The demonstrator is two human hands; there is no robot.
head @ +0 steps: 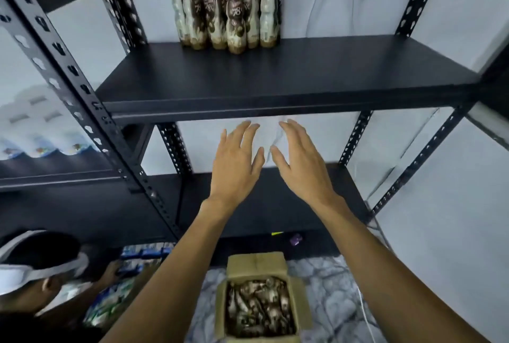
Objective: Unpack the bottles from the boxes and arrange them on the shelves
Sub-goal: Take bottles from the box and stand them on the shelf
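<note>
Several brown-and-cream bottles with gold caps point(228, 15) stand in a tight group at the back of the upper black shelf point(275, 75). Below on the floor sits an open cardboard box point(259, 265) with several more of the same bottles point(259, 307) lying inside. My left hand point(234, 161) and my right hand point(300, 161) hang side by side in the air just below the shelf's front edge, palms down, fingers spread and straight. Neither hand holds anything.
A lower black shelf point(275, 205) lies behind my hands. Perforated black uprights point(82, 89) frame the rack. Another person point(41, 273) crouches at the lower left, handling blue and green packs point(143, 254). White bottles point(41, 127) fill the neighbouring rack at left. A small purple object point(296, 239) lies under the rack.
</note>
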